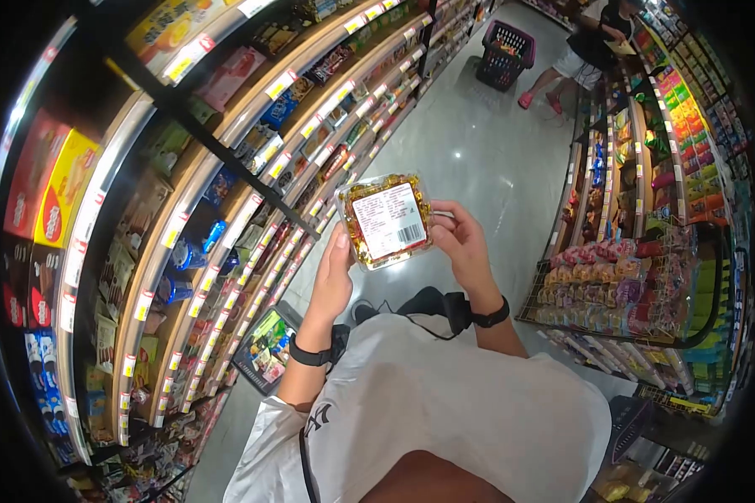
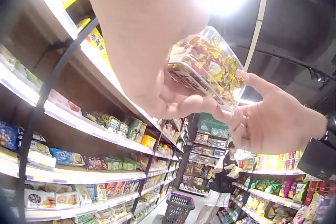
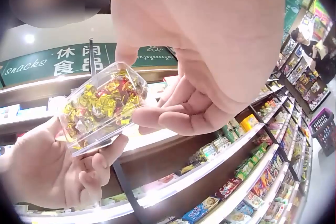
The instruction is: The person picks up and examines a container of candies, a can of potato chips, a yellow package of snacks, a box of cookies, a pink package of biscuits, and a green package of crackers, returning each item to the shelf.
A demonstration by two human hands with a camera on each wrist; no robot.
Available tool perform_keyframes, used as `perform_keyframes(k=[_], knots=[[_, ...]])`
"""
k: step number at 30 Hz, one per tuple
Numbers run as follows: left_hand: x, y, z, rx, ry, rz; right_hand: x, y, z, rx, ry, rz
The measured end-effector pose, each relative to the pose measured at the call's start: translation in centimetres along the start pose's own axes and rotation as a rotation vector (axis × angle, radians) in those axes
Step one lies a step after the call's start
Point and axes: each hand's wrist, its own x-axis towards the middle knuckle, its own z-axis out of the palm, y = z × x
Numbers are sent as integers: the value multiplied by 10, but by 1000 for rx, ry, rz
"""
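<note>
A clear plastic box of sweets in gold and red foil is held up in front of the chest, between both hands. Its large white label with print and a barcode faces up in the head view. My left hand grips the left side, thumb along the edge. On the opposite side, my right hand pinches the box's edge between thumb and fingers. The gold wrappers show through the clear wall of the box in the right wrist view, with the left hand's fingers under its lower end.
Shelves of packaged snacks line the left. A wire rack of bagged goods stands at the right. Further along the aisle floor are a dark shopping basket and another person. A screen device sits low at the left.
</note>
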Motion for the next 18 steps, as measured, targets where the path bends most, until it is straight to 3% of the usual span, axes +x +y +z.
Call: perform_keyframes(k=[18], knots=[[224,-30,205,-101,132,-40,141,-70,-238,-236,65,-61]])
